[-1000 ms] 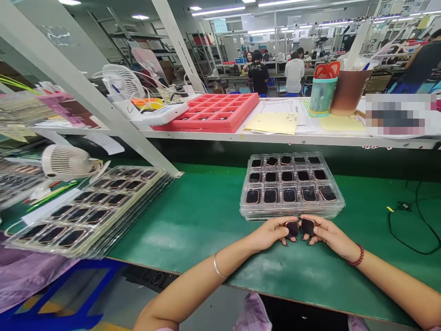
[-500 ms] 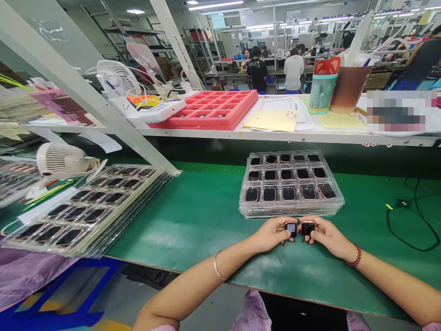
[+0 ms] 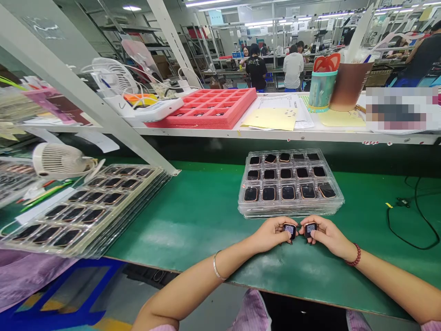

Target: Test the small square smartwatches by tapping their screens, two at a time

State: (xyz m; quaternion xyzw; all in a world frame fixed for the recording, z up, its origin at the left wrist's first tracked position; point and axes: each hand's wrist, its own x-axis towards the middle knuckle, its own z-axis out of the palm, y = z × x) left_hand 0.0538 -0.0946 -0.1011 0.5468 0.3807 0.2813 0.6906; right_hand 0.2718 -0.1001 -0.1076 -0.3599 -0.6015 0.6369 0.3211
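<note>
Head view: my left hand pinches one lit device, my right hand a second device.
I see both showing codes, slightly apart, just in front of the clear tray stack.

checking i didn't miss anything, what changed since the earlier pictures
The left device in the left hand and the right device in the right hand, dark at first, now show square codes; their gap widened slightly. Nothing was taken or released; the tray stack stayed put.
</note>
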